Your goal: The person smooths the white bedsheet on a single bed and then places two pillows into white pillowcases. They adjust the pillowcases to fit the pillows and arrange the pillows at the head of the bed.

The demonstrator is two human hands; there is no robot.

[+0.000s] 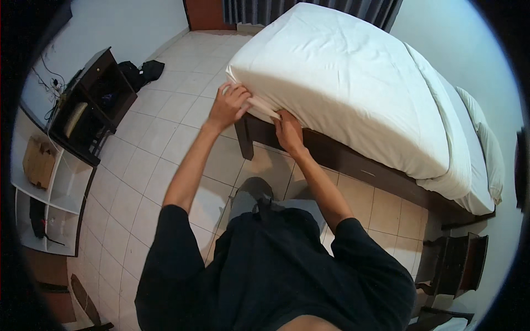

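The left hand (228,106) has its fingers curled around the edge of a smooth white fabric bedsheet (337,60) at the bed's near left corner; the right hand (289,131), just beside it, pinches the same edge, a strip of cloth running between them. Farther left, a white open-fronted shelf unit (65,207) holds a flat brown cardboard piece (38,163). Next, near a dark wooden cabinet (122,113), a soft black bundle (152,70) lies on the pale tiled floor (160,132). The sheet covers the bed above a dark brown wooden frame (353,158). At the right end rests a white pillow (488,160).
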